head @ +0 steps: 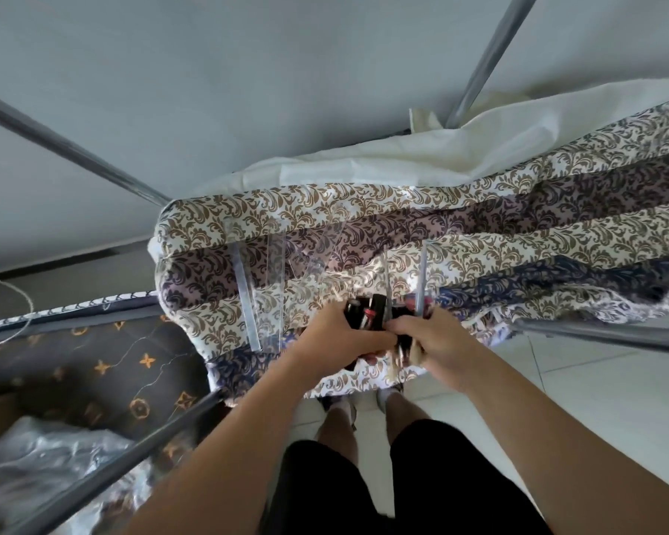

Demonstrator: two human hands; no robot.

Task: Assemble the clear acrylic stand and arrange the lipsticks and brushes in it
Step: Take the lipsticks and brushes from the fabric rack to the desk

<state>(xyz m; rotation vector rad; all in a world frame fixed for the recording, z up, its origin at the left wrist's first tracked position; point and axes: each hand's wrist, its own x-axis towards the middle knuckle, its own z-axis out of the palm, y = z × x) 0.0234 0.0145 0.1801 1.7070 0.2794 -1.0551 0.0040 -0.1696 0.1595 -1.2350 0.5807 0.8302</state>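
**Both hands bunched on the lipsticks at the near edge of the bed**

Here we are, looking down over a bed (479, 210) draped in a leaf-patterned cover. Both hands meet at its near edge. The left hand (340, 334) curls its fingers round a cluster of dark lipsticks (367, 314), one showing a red band; its grip is closed on them. The right hand (429, 341) comes in just beside, fingers curled over the same bundle, and two long thin brushes (420, 287) rise out of its grip, standing nearly upright. A pale brush tip pokes out under that hand, though the detail is blurred.

Over to the left, on the cover, lie the clear acrylic parts (263, 279): flat see-through panels with a frosted edge strip, lying apart from the hands and unassembled. How many panels there are I cannot tell; they overlap and the pattern shows through.

Grey metal bars (74, 148) frame the bed. Lower left, a dark patterned mattress (93, 372) and a crumpled plastic bag (47, 457). Below the hands, bare legs and black shorts (402, 492) on a white tiled floor (595, 388).
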